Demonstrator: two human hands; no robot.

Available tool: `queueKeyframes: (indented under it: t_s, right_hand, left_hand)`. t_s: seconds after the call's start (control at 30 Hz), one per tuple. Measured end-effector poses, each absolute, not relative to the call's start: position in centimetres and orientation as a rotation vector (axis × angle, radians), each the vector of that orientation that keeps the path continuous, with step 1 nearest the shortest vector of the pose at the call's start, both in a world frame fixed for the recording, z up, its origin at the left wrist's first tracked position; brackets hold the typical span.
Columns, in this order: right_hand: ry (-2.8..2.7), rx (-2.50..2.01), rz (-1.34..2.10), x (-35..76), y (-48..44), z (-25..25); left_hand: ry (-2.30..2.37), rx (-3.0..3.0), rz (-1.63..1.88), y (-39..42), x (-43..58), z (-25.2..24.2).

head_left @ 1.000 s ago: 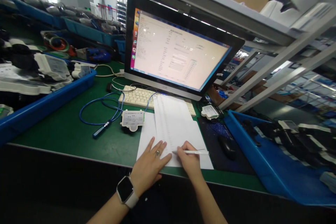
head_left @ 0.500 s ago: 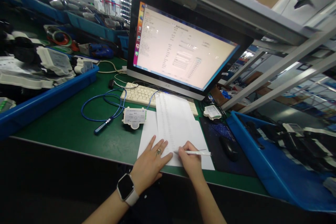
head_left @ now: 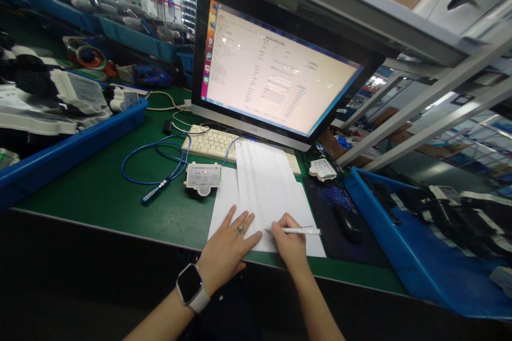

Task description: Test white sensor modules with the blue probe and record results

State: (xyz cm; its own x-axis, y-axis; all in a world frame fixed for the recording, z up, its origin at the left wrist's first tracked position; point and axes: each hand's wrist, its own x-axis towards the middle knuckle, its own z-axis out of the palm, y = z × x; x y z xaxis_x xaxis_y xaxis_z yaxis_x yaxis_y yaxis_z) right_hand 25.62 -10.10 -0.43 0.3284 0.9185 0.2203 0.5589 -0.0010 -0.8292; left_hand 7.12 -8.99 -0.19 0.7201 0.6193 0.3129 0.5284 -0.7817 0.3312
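Observation:
My left hand [head_left: 226,242] lies flat on the lower left of the printed paper sheets [head_left: 266,186], fingers spread, a ring on one finger and a watch on the wrist. In my right hand [head_left: 290,240] is a white pen [head_left: 302,230], its tip at the paper near my left thumb. The sheets overlap and reach up over the keyboard's edge. Just beyond my left hand sits a small white electronic module [head_left: 204,177] with a red light lit on its face. A blue cable [head_left: 134,182] with a dark blue plug end [head_left: 154,193] loops to its left.
A monitor [head_left: 276,69] stands at the back behind a keyboard [head_left: 212,141]. On the right are a black mouse [head_left: 347,225], a second white module [head_left: 322,169] and a blue bin [head_left: 416,256] of black parts. Another blue bin [head_left: 80,149] holds white-cased devices at left.
A red light now shows on the white module, unlit before. The view has shifted very slightly; both hands and the pen keep practically the same place on the paper.

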Motion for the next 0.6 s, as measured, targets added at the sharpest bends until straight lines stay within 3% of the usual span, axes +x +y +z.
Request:
queueKeyframes:
  t_s: [0.6]
  right_hand:
    - [-1.332,-1.685,0.446,25.74,-9.97,-0.45]
  left_hand:
    - [0.886,2.698,0.587,-8.94,7.06,-0.22]
